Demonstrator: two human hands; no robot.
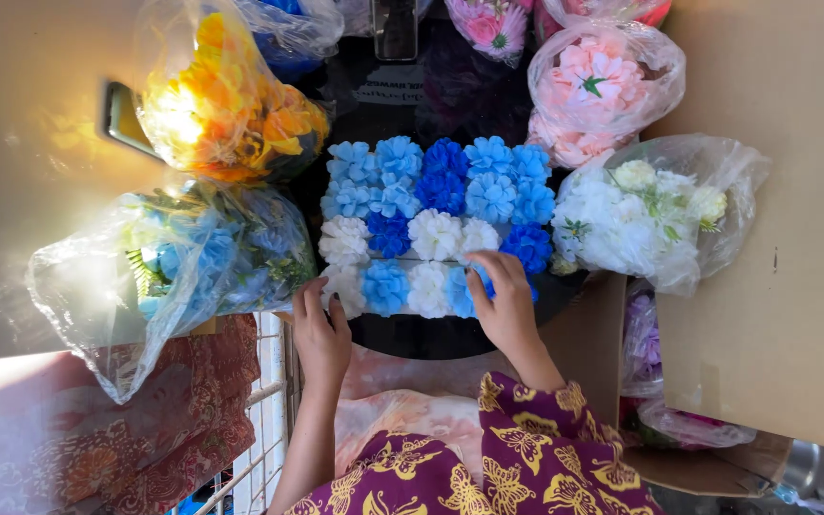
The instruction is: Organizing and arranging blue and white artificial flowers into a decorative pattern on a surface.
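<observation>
A block of artificial flower heads [436, 224] in light blue, dark blue and white lies packed in rows on a dark round tabletop [431, 336]. My right hand [503, 303] rests on the near right row, fingers pressing a blue flower [462, 289]. At the near left corner my left hand [319, 334] touches the edge beside a white flower [343, 284], fingers together and holding nothing that I can see. Both sleeves are maroon with yellow butterflies.
Clear plastic bags of flowers ring the block: orange-yellow [226, 100] and blue [207, 257] at left, pink [593, 81] and white [646, 215] at right. Cardboard sheets [784, 238] flank both sides. A white wire rack [259, 420] stands near my left arm.
</observation>
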